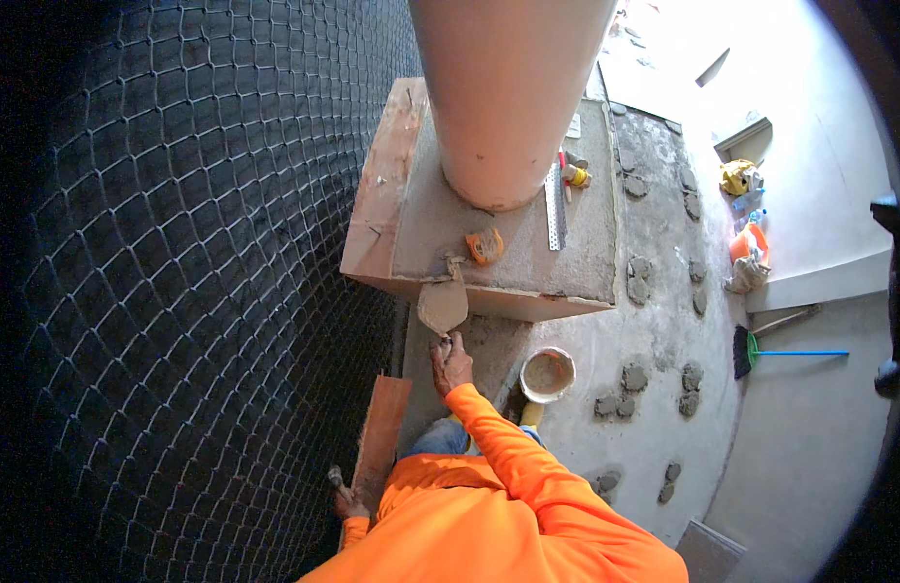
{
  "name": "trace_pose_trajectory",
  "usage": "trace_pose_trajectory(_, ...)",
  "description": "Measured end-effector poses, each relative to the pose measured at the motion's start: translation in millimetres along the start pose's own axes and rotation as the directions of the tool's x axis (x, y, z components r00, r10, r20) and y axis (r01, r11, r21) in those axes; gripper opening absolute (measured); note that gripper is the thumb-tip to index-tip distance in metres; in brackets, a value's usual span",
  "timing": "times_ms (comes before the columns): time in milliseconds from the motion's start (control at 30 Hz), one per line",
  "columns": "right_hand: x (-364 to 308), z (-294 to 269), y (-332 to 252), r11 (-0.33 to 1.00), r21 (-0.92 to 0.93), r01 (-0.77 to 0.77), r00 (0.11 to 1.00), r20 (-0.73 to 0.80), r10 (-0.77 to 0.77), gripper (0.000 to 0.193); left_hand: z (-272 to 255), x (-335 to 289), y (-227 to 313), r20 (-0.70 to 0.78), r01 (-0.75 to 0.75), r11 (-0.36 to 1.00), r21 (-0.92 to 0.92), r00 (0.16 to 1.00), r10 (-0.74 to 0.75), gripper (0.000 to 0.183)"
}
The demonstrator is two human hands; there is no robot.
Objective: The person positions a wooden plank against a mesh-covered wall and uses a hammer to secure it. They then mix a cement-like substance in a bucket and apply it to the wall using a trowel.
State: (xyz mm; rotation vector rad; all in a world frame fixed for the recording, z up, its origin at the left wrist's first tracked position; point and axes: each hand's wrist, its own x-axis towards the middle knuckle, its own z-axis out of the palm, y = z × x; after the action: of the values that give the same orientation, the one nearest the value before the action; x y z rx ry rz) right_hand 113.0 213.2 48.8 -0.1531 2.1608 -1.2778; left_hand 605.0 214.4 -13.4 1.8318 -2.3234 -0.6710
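My right hand [452, 364] is closed round the handle of a trowel [442, 305]. The trowel's blade is covered in grey mortar and lies against the front edge of a plastered block [508, 267]. A little mortar clings to that edge just above the blade. Down at the left, my left hand [351, 501] is closed round a short tool with a grey rounded end [335, 476]; its kind is unclear. Beside this hand stands a long reddish-brown board [384, 428]. A white-rimmed bucket [547, 375] with grey mix inside is to the right of my right hand.
A thick round column [508, 107] rises from the block. On the block lie an orange tape measure [485, 247] and a perforated metal strip [555, 209]. Netting [217, 291] hangs along the left. Mortar dabs [635, 377] dot the floor; a broom [746, 352] lies by the right wall.
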Motion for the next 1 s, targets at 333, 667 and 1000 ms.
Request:
trace_pose_trajectory(333, 13, 41, -36, 0.994, -0.07, 0.078, 0.992, 0.102, -0.071, 0.056, 12, 0, -34, 0.059, 0.078, 0.988, 0.134, 0.995, -0.086, 0.082)
trace_pose_trajectory(667, 13, 33, -29, 0.988, 0.058, 0.142, 0.99, -0.03, -0.14, 0.053, 13, 6, -33, 0.105, 0.134, 0.989, 0.063, 0.985, -0.14, 0.079)
trace_pose_trajectory(1000, -69, -76, 33, 0.973, 0.045, 0.225, 0.974, 0.012, -0.226, 0.03, 3, 16, -12, 0.148, 0.245, 0.969, 0.02, 0.958, -0.245, 0.084)
